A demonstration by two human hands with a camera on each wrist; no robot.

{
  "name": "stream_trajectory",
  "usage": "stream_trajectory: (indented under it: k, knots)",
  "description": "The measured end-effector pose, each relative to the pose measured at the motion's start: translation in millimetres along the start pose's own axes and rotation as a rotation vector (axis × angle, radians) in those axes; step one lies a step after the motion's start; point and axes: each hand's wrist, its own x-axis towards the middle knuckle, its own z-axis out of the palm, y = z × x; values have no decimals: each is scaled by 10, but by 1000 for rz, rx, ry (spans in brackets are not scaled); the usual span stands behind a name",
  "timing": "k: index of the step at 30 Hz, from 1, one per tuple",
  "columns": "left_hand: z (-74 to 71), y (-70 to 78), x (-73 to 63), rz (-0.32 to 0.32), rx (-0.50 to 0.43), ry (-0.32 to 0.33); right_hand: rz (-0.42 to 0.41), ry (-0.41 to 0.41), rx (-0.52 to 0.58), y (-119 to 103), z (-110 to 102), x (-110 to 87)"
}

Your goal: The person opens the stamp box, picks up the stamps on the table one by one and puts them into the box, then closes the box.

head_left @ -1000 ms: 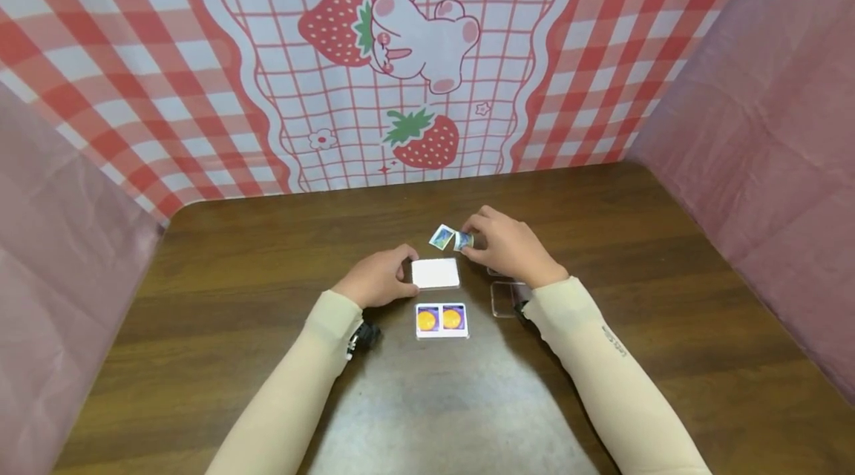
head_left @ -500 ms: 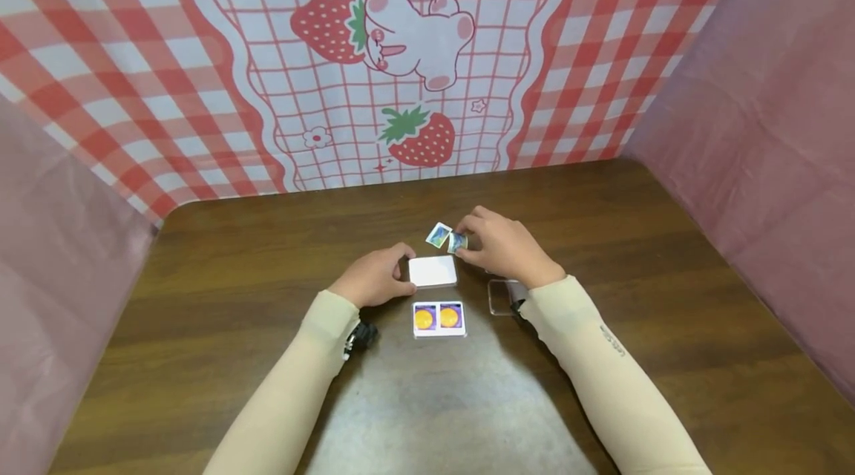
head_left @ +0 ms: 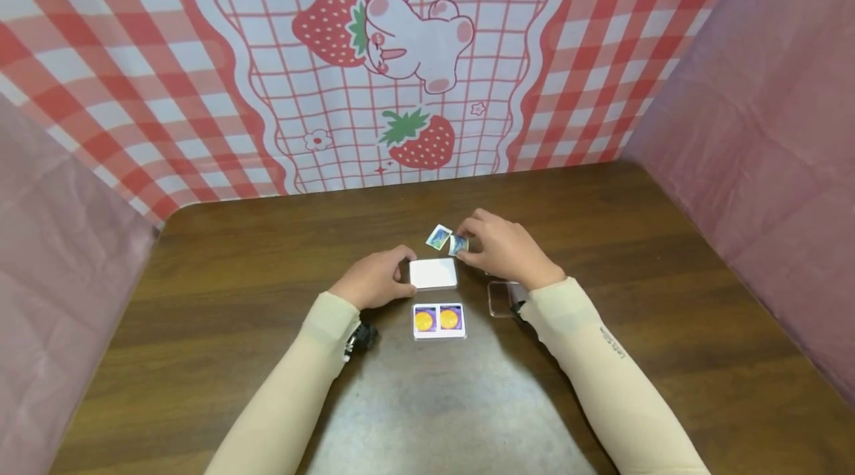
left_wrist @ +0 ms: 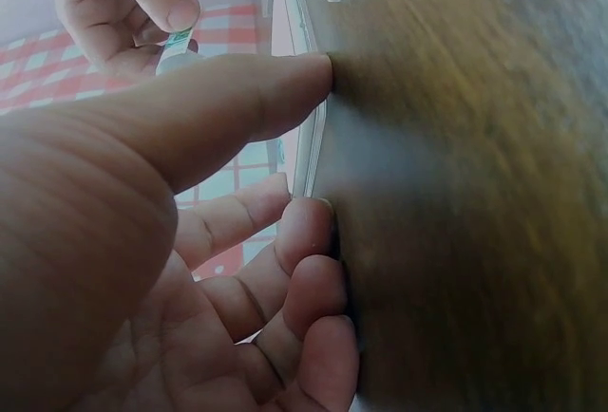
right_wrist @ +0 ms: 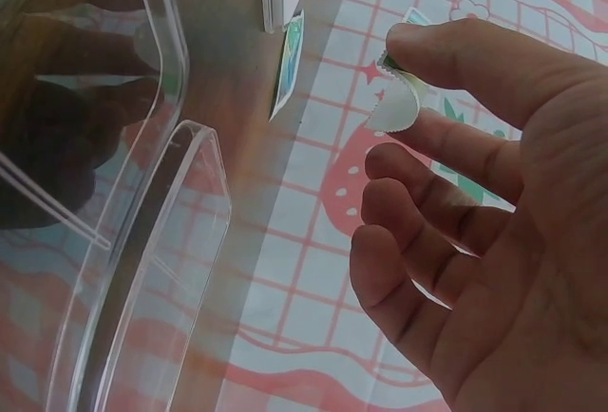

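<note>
My left hand (head_left: 374,278) holds the left side of a flat white card in a clear case (head_left: 433,274), with the thumb at its near corner and fingers at the far one. In the left wrist view the case (left_wrist: 309,146) is seen edge-on against the table. Thumb and index finger of my right hand (head_left: 510,246) pinch a small blue-green postage stamp (head_left: 458,245), just beyond the card. Its pale back (right_wrist: 397,108) curls between the fingertips in the right wrist view, showing a serrated edge. A similar stamp (head_left: 439,237) lies on the table beside it.
Closer to me, a case with two orange-and-purple stamps (head_left: 439,320) lies on the wooden table (head_left: 234,252). Clear plastic cases (right_wrist: 180,260) lie under my right wrist, partly hidden in the head view. A red-and-white checked cloth (head_left: 267,74) hangs behind.
The pinched stamp has come slightly nearer to the white card. The left hand keeps its hold, and the head view has shifted a little.
</note>
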Motion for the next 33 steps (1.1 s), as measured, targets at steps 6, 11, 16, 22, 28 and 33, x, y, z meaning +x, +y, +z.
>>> stream_trajectory:
  k: [6,11,16,22,28,33]
  knots:
    - [-6,9,5,-13,-4,-4,6,-9,-2,4,-1,4]
    - [-9,15,3,-14,0,-7,16,-16,-4,-1,-2,8]
    - [-3,13,6,-10,5,-8,6,-23,-1,-7,-1,2]
    - [9,7,23,-15,7,-6,8,-35,5,-15,5,1]
    - [16,3,32,-16,7,-1,-8,-88,-8,-82,38,11]
    - [4,10,25,-17,3,1,-29,-128,-17,-144,84,14]
